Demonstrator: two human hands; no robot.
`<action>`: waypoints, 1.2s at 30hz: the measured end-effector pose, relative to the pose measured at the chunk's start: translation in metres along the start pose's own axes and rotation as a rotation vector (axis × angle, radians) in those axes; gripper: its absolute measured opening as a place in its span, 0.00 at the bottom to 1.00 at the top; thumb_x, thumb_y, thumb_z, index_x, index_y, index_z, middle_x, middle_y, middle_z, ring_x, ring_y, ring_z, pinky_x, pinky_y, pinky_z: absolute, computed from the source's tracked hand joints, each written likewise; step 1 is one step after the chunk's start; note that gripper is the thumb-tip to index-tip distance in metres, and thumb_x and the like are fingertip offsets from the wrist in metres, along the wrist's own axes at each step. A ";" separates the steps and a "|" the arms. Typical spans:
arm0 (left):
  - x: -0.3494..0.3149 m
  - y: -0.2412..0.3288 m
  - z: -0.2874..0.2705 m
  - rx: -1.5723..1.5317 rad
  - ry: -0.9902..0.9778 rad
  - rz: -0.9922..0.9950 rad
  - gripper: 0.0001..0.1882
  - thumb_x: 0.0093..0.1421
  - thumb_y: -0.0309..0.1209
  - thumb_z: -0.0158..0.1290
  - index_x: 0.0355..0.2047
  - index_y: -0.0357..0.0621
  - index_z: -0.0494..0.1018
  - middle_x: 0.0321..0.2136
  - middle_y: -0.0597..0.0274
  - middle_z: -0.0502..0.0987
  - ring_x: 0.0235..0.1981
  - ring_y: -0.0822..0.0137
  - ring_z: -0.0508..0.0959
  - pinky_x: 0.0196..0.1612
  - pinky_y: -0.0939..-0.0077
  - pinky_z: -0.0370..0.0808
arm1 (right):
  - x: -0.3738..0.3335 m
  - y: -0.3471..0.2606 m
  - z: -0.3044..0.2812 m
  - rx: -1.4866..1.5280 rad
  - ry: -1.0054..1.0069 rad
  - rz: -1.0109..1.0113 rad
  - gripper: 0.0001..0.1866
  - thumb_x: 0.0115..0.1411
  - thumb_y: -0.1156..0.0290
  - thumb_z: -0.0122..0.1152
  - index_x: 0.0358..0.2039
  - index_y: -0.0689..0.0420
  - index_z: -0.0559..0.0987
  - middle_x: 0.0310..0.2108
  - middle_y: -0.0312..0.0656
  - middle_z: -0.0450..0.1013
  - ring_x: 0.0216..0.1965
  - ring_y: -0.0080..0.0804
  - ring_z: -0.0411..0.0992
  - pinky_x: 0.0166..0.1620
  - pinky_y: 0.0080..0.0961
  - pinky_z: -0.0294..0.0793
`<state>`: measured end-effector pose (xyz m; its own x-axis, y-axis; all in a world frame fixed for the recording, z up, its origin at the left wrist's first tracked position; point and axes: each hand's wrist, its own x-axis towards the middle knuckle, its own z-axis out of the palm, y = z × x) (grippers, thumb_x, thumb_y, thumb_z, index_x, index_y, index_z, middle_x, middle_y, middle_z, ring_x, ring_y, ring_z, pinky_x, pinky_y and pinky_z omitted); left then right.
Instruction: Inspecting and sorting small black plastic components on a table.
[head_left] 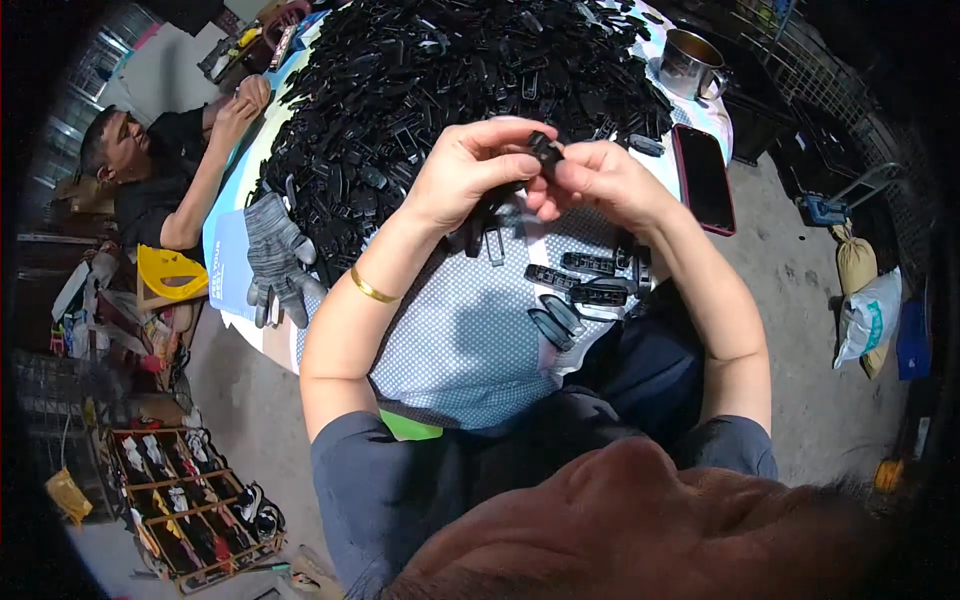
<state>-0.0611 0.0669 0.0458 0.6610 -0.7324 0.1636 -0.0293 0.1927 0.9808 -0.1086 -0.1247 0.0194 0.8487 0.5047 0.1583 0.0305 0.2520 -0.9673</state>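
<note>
A small, dark, blocky part (545, 150) sits up in the air between the person's fingertips, its finer details too small to tell; the left hand (468, 172) pinches it from one side with thumb and fingers, and the right hand (612, 182) grips it from the other, fingers curled close. Below lie ridged black strips (600, 292) and smooth oval pieces (556, 320) with a dull sheen, on a pale, dotted covering (440, 325). Beyond spreads a broad heap of glossy black parts (430, 85), flanked by a knitted grey glove (278, 255), a dark-screened phone (704, 180) and a shiny metal mug (690, 65). Another person (165, 170) sits at the left; around stretch grey concrete floor (800, 370), plump sacks (866, 315) and a compartmented rack (190, 500).
</note>
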 end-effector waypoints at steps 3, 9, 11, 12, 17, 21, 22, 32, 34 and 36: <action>-0.007 0.026 0.017 0.340 0.069 0.174 0.13 0.50 0.24 0.55 0.37 0.39 0.75 0.24 0.65 0.74 0.25 0.74 0.73 0.32 0.84 0.71 | 0.003 0.001 -0.006 0.114 -0.129 0.047 0.19 0.61 0.57 0.48 0.43 0.59 0.70 0.35 0.41 0.73 0.31 0.26 0.73 0.34 0.20 0.73; -0.044 0.015 0.058 0.811 -0.531 0.399 0.12 0.45 0.28 0.57 0.32 0.39 0.74 0.24 0.57 0.74 0.27 0.59 0.74 0.34 0.70 0.70 | 0.016 0.024 0.033 -1.190 -0.246 -0.353 0.14 0.45 0.70 0.54 0.33 0.60 0.76 0.34 0.43 0.68 0.40 0.37 0.66 0.42 0.30 0.69; -0.046 0.004 0.070 0.960 -0.651 0.224 0.14 0.45 0.28 0.58 0.34 0.39 0.72 0.25 0.56 0.72 0.29 0.57 0.73 0.33 0.69 0.71 | 0.014 0.024 0.034 -1.310 -0.277 -0.402 0.13 0.44 0.69 0.54 0.31 0.61 0.76 0.34 0.42 0.67 0.40 0.36 0.65 0.41 0.30 0.69; -0.043 0.000 0.072 0.957 -0.653 0.228 0.14 0.45 0.28 0.58 0.34 0.39 0.72 0.25 0.56 0.72 0.29 0.57 0.73 0.33 0.69 0.71 | 0.014 0.026 0.031 -1.421 -0.236 -0.370 0.13 0.44 0.70 0.54 0.32 0.60 0.75 0.33 0.42 0.67 0.40 0.36 0.65 0.41 0.29 0.69; -0.027 -0.006 0.053 0.793 -0.489 0.112 0.14 0.45 0.33 0.59 0.30 0.37 0.74 0.23 0.56 0.73 0.29 0.57 0.74 0.34 0.68 0.71 | 0.013 0.015 0.007 -1.331 0.001 -0.388 0.09 0.44 0.75 0.56 0.30 0.58 0.74 0.31 0.42 0.69 0.38 0.39 0.66 0.42 0.31 0.68; -0.003 -0.030 0.024 1.280 0.065 0.228 0.16 0.44 0.35 0.59 0.32 0.38 0.74 0.30 0.55 0.73 0.35 0.57 0.71 0.40 0.68 0.69 | 0.001 -0.007 -0.030 -1.057 0.444 -0.287 0.15 0.51 0.73 0.58 0.40 0.61 0.73 0.35 0.42 0.73 0.37 0.31 0.71 0.41 0.24 0.70; 0.000 -0.036 0.021 1.347 0.188 0.320 0.17 0.44 0.34 0.59 0.33 0.39 0.75 0.32 0.55 0.72 0.37 0.56 0.70 0.42 0.67 0.68 | -0.001 -0.009 -0.036 -0.915 0.497 -0.200 0.16 0.52 0.72 0.58 0.43 0.61 0.73 0.37 0.42 0.73 0.38 0.28 0.72 0.41 0.22 0.71; 0.008 -0.042 0.017 0.943 0.242 0.159 0.15 0.45 0.25 0.59 0.34 0.37 0.70 0.26 0.61 0.73 0.25 0.71 0.74 0.30 0.79 0.71 | -0.004 0.022 -0.026 -0.882 0.384 -0.204 0.15 0.52 0.74 0.57 0.42 0.61 0.74 0.35 0.42 0.73 0.35 0.24 0.72 0.37 0.20 0.72; 0.008 -0.035 0.013 0.391 0.238 -0.021 0.16 0.46 0.22 0.59 0.36 0.36 0.68 0.26 0.61 0.74 0.25 0.75 0.74 0.27 0.83 0.72 | -0.004 0.022 -0.017 -0.746 0.385 -0.161 0.15 0.53 0.74 0.57 0.43 0.61 0.74 0.35 0.41 0.73 0.35 0.23 0.72 0.38 0.19 0.72; 0.008 -0.041 0.008 0.098 0.329 0.008 0.17 0.49 0.21 0.57 0.40 0.35 0.66 0.30 0.62 0.73 0.28 0.76 0.74 0.30 0.85 0.72 | -0.002 0.019 -0.008 -0.727 0.467 -0.131 0.16 0.54 0.74 0.57 0.44 0.60 0.74 0.34 0.39 0.73 0.35 0.20 0.71 0.38 0.17 0.72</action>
<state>-0.0602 0.0477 0.0077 0.8664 -0.4781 0.1441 -0.0969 0.1222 0.9878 -0.1058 -0.1280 -0.0008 0.9395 0.0788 0.3333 0.3371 -0.3849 -0.8592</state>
